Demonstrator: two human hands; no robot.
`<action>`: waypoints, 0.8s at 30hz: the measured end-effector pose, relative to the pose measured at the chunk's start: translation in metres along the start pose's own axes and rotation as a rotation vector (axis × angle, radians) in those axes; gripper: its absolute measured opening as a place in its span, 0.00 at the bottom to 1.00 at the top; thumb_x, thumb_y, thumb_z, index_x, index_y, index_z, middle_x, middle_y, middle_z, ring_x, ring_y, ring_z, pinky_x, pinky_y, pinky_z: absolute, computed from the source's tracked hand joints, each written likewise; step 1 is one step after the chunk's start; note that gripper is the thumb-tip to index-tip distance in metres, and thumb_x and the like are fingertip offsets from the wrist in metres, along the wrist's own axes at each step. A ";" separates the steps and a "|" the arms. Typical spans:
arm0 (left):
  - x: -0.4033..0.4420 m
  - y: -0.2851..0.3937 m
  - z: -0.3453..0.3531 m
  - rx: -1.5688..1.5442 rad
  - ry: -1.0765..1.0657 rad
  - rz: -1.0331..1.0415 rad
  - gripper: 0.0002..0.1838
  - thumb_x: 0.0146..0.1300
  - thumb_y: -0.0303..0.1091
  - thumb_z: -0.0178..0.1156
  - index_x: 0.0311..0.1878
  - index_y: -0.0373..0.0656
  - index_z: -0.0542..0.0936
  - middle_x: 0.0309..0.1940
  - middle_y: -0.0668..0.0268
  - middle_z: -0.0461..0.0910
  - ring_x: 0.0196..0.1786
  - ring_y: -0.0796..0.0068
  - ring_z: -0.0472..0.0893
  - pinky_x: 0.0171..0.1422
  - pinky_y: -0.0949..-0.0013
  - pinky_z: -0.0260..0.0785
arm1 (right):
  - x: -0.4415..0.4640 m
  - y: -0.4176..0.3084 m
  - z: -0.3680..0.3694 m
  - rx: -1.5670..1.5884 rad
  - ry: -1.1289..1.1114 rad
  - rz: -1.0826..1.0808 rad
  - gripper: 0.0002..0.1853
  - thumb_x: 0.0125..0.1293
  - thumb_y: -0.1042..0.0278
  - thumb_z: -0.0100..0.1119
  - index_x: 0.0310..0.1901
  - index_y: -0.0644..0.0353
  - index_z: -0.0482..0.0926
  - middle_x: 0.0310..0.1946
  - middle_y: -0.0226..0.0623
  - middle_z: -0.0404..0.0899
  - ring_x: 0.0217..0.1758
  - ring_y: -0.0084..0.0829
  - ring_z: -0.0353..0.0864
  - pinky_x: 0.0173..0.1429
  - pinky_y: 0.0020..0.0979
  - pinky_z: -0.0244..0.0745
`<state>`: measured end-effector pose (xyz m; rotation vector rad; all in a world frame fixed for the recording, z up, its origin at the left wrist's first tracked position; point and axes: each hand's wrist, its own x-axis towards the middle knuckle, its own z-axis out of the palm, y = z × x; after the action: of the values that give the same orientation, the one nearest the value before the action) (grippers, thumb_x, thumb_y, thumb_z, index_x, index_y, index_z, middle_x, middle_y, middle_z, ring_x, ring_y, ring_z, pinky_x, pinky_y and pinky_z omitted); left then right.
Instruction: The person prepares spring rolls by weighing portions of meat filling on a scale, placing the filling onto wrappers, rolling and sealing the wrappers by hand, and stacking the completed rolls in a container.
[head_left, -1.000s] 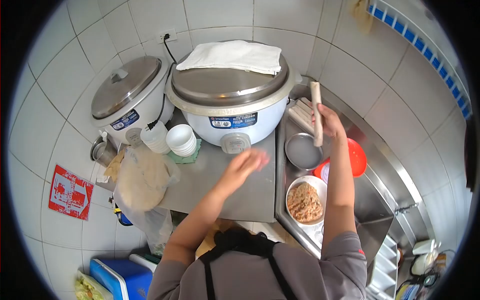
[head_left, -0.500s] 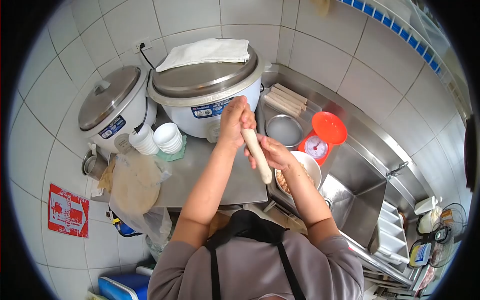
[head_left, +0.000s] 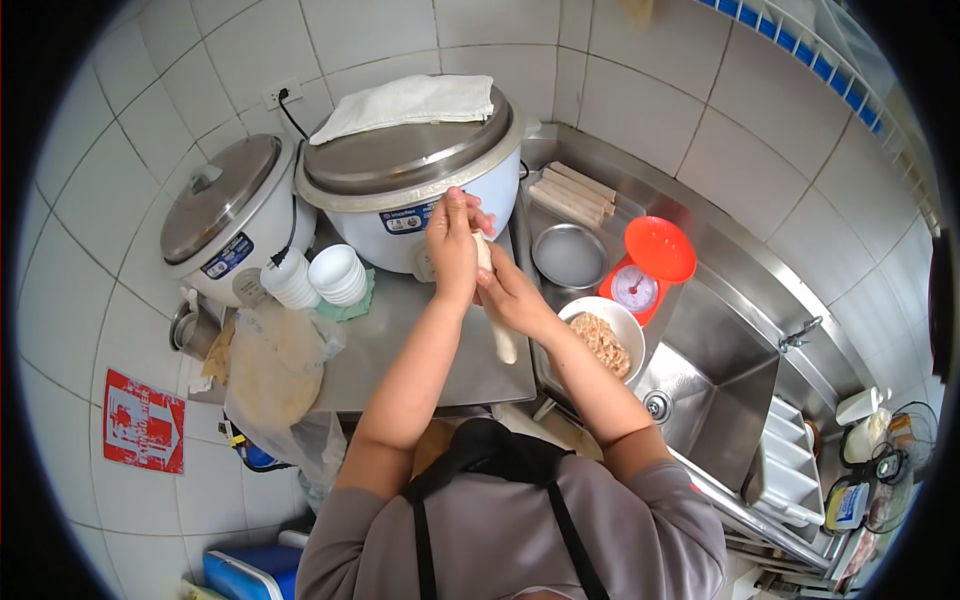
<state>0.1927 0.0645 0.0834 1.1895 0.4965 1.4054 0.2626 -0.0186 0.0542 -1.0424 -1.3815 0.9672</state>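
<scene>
A long, pale, uncooked spring roll (head_left: 503, 340) is held nearly upright between my two hands, above the counter's edge. My left hand (head_left: 454, 250) presses its palm along the roll's upper part, fingers pointing up. Lower down, my right hand (head_left: 514, 297) closes on the roll from the right side. The roll's bottom end sticks out below; much of its upper length is hidden by the hands. Several similar rolls (head_left: 573, 193) lie in a tray at the back. Beside my right forearm stands a white bowl (head_left: 637, 335) with a shredded light-brown filling (head_left: 600, 345).
Behind my hands stands a large rice cooker (head_left: 350, 225), a smaller cooker (head_left: 225, 215) to its left. Stacked white cups (head_left: 338, 275) and bagged round wrappers (head_left: 275, 365) are on the left. A round metal pan (head_left: 570, 256), a red scale (head_left: 636, 290) and a sink (head_left: 705, 380) lie right.
My right hand has moved up and left along the roll, closer to my left hand. The roll's lower end has shifted left, and more of the filling bowl shows.
</scene>
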 end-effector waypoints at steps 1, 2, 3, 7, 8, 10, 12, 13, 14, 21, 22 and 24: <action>0.000 -0.006 -0.001 0.002 0.035 0.007 0.25 0.69 0.54 0.41 0.40 0.37 0.71 0.27 0.62 0.75 0.31 0.75 0.75 0.44 0.66 0.70 | 0.001 -0.001 0.001 0.036 0.019 0.015 0.23 0.72 0.61 0.40 0.64 0.63 0.57 0.39 0.33 0.71 0.35 0.22 0.72 0.42 0.25 0.69; -0.002 -0.011 -0.003 0.002 0.070 0.014 0.26 0.69 0.55 0.39 0.43 0.37 0.71 0.32 0.61 0.75 0.36 0.73 0.75 0.49 0.65 0.69 | 0.002 0.000 0.000 0.130 0.051 0.055 0.23 0.72 0.61 0.40 0.64 0.63 0.57 0.40 0.34 0.71 0.37 0.23 0.72 0.43 0.25 0.69; -0.004 -0.015 -0.004 0.000 0.105 0.022 0.28 0.70 0.56 0.37 0.47 0.36 0.70 0.38 0.59 0.76 0.41 0.72 0.76 0.54 0.63 0.67 | 0.003 0.002 -0.003 0.221 0.082 0.095 0.23 0.72 0.62 0.40 0.64 0.64 0.58 0.41 0.34 0.71 0.38 0.24 0.72 0.45 0.25 0.68; -0.040 -0.064 -0.014 -0.108 0.069 -0.211 0.37 0.67 0.62 0.38 0.62 0.35 0.63 0.52 0.59 0.71 0.52 0.66 0.74 0.58 0.67 0.63 | 0.019 0.031 -0.011 -0.042 0.291 -0.112 0.21 0.72 0.63 0.40 0.63 0.64 0.63 0.45 0.36 0.69 0.46 0.28 0.70 0.54 0.26 0.63; -0.044 -0.072 -0.013 -0.163 0.077 -0.209 0.36 0.67 0.62 0.37 0.61 0.36 0.63 0.54 0.58 0.70 0.54 0.66 0.72 0.59 0.65 0.62 | 0.020 0.038 -0.013 -0.118 0.259 -0.074 0.22 0.72 0.60 0.40 0.62 0.65 0.65 0.48 0.40 0.66 0.53 0.31 0.66 0.61 0.27 0.57; -0.047 -0.076 -0.008 -0.277 0.093 -0.203 0.35 0.67 0.62 0.35 0.60 0.39 0.63 0.57 0.57 0.66 0.58 0.64 0.69 0.63 0.61 0.61 | 0.017 0.034 -0.008 -0.262 0.243 -0.103 0.24 0.72 0.57 0.39 0.62 0.65 0.65 0.47 0.42 0.65 0.54 0.34 0.64 0.61 0.27 0.57; -0.042 -0.080 -0.009 -0.432 0.060 -0.260 0.35 0.66 0.63 0.36 0.59 0.39 0.64 0.58 0.57 0.66 0.57 0.64 0.69 0.60 0.63 0.63 | 0.016 0.036 -0.003 -0.365 0.272 -0.154 0.29 0.70 0.50 0.36 0.61 0.69 0.65 0.51 0.50 0.66 0.57 0.46 0.62 0.61 0.38 0.55; -0.042 -0.067 -0.004 -0.507 0.045 -0.290 0.35 0.66 0.64 0.36 0.58 0.39 0.65 0.58 0.57 0.65 0.57 0.64 0.70 0.59 0.64 0.65 | 0.012 0.032 0.000 -0.403 0.296 -0.180 0.29 0.70 0.50 0.36 0.61 0.68 0.65 0.52 0.50 0.65 0.58 0.46 0.61 0.62 0.38 0.54; -0.046 -0.054 0.003 -0.482 0.051 -0.328 0.36 0.65 0.66 0.36 0.56 0.39 0.66 0.57 0.56 0.65 0.53 0.63 0.72 0.53 0.65 0.68 | 0.008 0.025 0.003 -0.441 0.320 -0.207 0.29 0.70 0.49 0.36 0.61 0.68 0.65 0.53 0.50 0.65 0.59 0.46 0.61 0.62 0.39 0.53; -0.034 -0.075 0.005 -0.302 0.137 -0.290 0.35 0.64 0.67 0.35 0.46 0.40 0.69 0.38 0.60 0.72 0.34 0.70 0.76 0.36 0.70 0.70 | -0.020 0.009 -0.015 -0.634 0.295 -0.303 0.33 0.70 0.44 0.33 0.65 0.64 0.61 0.59 0.49 0.62 0.64 0.42 0.58 0.65 0.44 0.44; -0.034 -0.062 0.011 -0.240 0.121 -0.290 0.35 0.64 0.67 0.35 0.44 0.40 0.70 0.32 0.62 0.72 0.29 0.71 0.75 0.33 0.71 0.69 | -0.021 0.021 -0.022 -0.663 0.405 -0.309 0.31 0.70 0.47 0.36 0.64 0.64 0.60 0.59 0.51 0.61 0.63 0.42 0.59 0.65 0.42 0.48; -0.031 -0.055 0.022 -0.187 0.138 -0.240 0.34 0.64 0.68 0.33 0.35 0.42 0.70 0.17 0.69 0.67 0.17 0.77 0.70 0.23 0.75 0.64 | -0.025 0.042 -0.029 -0.416 0.412 -0.195 0.29 0.70 0.52 0.41 0.65 0.63 0.58 0.57 0.52 0.62 0.61 0.41 0.63 0.63 0.39 0.55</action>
<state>0.2326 0.0426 0.0342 0.8575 0.5712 1.3003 0.2947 -0.0309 0.0088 -1.2995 -1.3280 0.2978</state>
